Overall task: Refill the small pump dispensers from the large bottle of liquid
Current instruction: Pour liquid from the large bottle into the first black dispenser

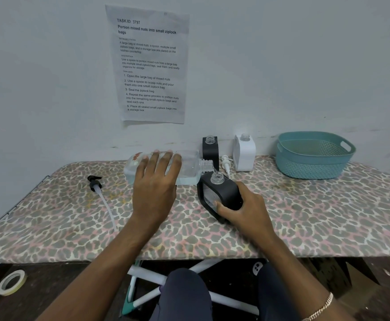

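My left hand [154, 181] grips the large clear bottle [189, 167], tipped on its side with its open neck pointing right. A little liquid lies in its lower side. Its mouth hangs just above the open neck of a black dispenser bottle [219, 193], which my right hand [242, 212] holds tilted on the table. A second black dispenser [210, 150] and a white dispenser [244, 154] stand open-necked by the wall. A black pump head [95, 181] with a long tube lies at the left. A white pump head [226, 163] lies between the bottles.
A teal plastic basket [314, 156] sits at the back right of the leopard-print table [305, 216]. A printed sheet [150, 66] hangs on the wall. A tape roll [11, 282] lies on the floor at lower left.
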Demonstrator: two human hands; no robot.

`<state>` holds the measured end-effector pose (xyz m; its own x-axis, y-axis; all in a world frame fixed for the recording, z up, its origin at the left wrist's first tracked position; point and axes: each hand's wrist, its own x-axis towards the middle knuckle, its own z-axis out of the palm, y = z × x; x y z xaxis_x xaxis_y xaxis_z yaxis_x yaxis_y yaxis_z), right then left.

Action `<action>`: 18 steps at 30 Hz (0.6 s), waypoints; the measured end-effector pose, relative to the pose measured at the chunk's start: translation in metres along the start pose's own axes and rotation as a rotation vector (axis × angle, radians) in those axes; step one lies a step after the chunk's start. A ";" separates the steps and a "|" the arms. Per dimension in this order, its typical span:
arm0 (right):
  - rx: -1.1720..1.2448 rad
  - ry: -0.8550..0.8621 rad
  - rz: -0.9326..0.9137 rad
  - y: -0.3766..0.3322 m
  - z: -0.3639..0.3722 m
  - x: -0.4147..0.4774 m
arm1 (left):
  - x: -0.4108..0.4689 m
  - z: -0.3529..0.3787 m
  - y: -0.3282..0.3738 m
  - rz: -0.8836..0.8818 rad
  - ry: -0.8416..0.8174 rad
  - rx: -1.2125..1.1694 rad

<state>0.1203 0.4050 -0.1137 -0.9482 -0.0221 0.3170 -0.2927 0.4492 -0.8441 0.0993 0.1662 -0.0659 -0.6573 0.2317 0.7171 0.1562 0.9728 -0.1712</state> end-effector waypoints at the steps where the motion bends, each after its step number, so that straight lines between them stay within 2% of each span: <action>1: 0.002 -0.001 0.000 0.000 0.000 0.000 | 0.000 0.000 0.000 0.001 0.001 0.000; 18: -0.010 0.002 0.013 0.002 0.001 0.001 | -0.001 0.002 -0.002 0.003 0.019 0.004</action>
<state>0.1188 0.4050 -0.1152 -0.9518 -0.0147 0.3065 -0.2789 0.4581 -0.8440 0.0980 0.1643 -0.0678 -0.6431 0.2344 0.7291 0.1552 0.9721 -0.1757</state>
